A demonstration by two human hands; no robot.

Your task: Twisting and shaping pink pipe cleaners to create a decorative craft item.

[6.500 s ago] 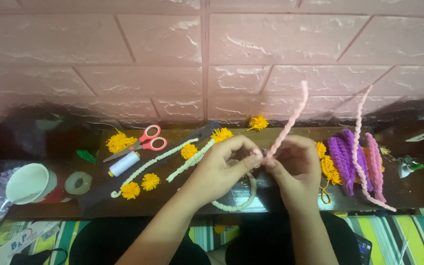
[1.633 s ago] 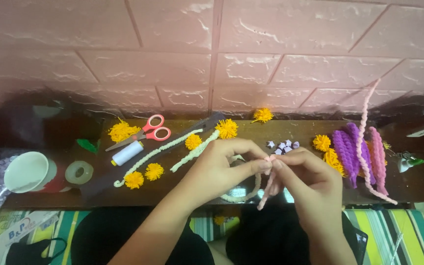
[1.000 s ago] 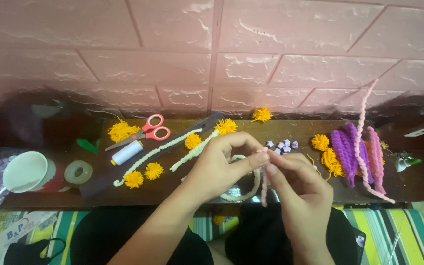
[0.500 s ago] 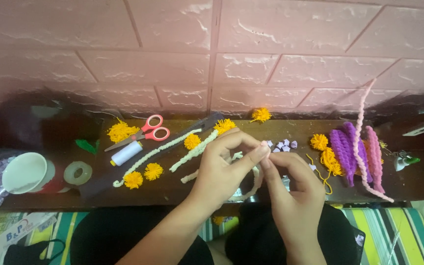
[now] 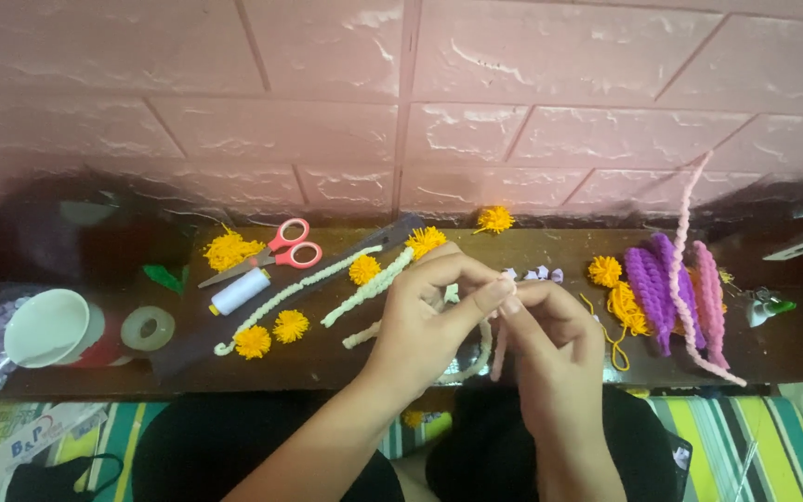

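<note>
Pinching a pink twisted yarn cord point(image 5: 498, 358) between fingertips, the left hand point(image 5: 425, 321) and right hand point(image 5: 550, 349) meet above a dark wooden table point(image 5: 550, 251) set against a pink brick-pattern wall point(image 5: 401, 102).

Dark wooden shelf point(image 5: 550, 244), red-handled scissors point(image 5: 281, 251), white thread spool point(image 5: 240, 292), tape roll point(image 5: 148, 328), yellow pompoms point(image 5: 271, 334), purple twisted cords point(image 5: 654, 282)

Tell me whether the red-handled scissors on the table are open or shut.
Shut. The scissors lie flat on the wooden table beside the white thread spool, both blades together in one thin point, the two red loops side by side.
</note>
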